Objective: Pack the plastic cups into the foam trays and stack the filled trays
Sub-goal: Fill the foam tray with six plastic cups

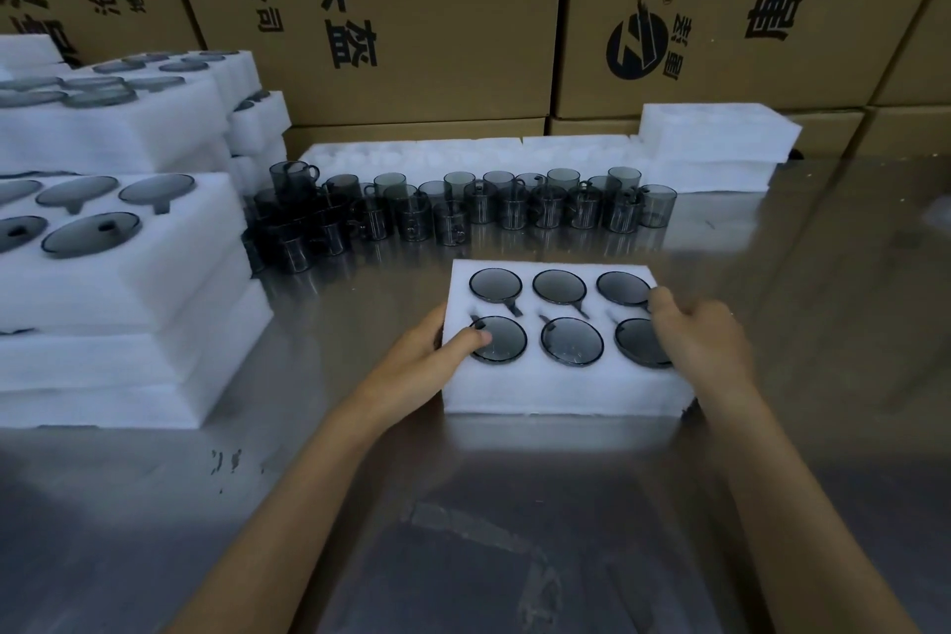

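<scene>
Tray: I see the filled foam tray point(556, 389) on the steel table point(514, 530).
Hands: my left hand point(435, 358) and right hand point(700, 340) grip its opposite ends.
Loose cups point(463, 209): behind the tray.

Tall stacks of white foam trays point(118, 283) are walling off the left side, while a crowd of smoky grey plastic cups point(463, 211) is blocking the way straight ahead; the shiny steel tabletop point(823, 299) is lying open on the right and nearest us

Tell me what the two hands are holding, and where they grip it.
Both hold the white foam tray filled with six grey plastic cups: left hand at its left edge, right hand at its right.
</scene>
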### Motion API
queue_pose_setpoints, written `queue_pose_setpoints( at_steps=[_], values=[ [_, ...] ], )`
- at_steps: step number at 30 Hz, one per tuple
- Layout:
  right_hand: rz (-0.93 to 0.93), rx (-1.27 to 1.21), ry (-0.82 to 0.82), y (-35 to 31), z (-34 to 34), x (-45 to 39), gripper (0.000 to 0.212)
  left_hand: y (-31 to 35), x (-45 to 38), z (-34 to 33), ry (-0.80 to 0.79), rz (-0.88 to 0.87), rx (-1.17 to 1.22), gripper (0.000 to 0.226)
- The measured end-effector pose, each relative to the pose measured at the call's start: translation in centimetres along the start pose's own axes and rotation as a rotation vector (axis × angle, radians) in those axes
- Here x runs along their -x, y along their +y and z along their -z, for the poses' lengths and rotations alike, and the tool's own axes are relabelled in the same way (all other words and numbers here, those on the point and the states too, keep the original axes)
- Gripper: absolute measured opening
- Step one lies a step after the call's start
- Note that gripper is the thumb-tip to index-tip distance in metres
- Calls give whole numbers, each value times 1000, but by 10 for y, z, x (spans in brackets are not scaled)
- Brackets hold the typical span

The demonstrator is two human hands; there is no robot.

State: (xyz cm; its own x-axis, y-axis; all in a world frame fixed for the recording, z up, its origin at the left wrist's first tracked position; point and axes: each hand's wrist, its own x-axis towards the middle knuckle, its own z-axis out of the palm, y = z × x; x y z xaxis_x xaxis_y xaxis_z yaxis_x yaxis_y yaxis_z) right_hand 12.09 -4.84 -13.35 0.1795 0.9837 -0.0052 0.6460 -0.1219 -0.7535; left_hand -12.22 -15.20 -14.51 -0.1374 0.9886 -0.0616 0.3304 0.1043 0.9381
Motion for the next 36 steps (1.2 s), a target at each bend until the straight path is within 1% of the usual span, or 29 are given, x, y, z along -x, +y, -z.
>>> queue_pose_setpoints(
  at_steps=[2, 5, 7, 10, 12, 13, 16, 18, 19, 22, 25, 27, 29, 32, 36],
  values=[
    [16, -162, -47, 2, 0, -5, 43, 3, 0, -1, 29, -23, 60, 32],
    [-2, -441, -117, 4, 1, -6, 29, 7, 1, -6, 41, -104, 204, 58],
    [-6, -539, -134, 4, 1, -7, 27, 8, 1, -13, 41, -124, 315, 72],
    [-17, -638, -184, 2, -3, -10, 23, 8, 0, -16, 59, -83, 439, 79],
    [-42, -676, -240, 3, -5, -11, 18, 6, -1, -11, 66, -71, 489, 78],
    [-48, -714, -289, 4, -5, -12, 19, 4, -2, -8, 66, -70, 512, 74],
    [-84, -895, -540, 10, -5, -11, 44, -1, -5, 4, 59, -79, 562, 56],
    [-83, -963, -663, 9, -6, -7, 46, -3, -7, 9, 63, -60, 639, 51],
    [-76, -980, -695, 9, -6, -5, 44, -4, -8, 12, 69, -47, 682, 49],
    [-74, -1021, -729, 4, -9, -1, 40, -8, -12, 18, 80, -43, 765, 52],
    [-42, -1153, -767, -3, -9, 3, 40, -13, -15, 17, 127, -64, 851, 54],
    [-29, -1252, -821, -12, -9, 10, 41, -14, -17, 12, 213, -58, 871, 47],
    [-25, -1329, -895, -27, -12, 22, 41, -15, -21, 12, 251, -36, 913, 39],
    [32, -1362, -933, -61, -21, 44, 38, -17, -23, 18, 192, -23, 1029, 39],
    [93, -1301, -903, -126, -35, 69, 41, -24, -26, 21, 140, -1, 1145, 46]
  ],
)
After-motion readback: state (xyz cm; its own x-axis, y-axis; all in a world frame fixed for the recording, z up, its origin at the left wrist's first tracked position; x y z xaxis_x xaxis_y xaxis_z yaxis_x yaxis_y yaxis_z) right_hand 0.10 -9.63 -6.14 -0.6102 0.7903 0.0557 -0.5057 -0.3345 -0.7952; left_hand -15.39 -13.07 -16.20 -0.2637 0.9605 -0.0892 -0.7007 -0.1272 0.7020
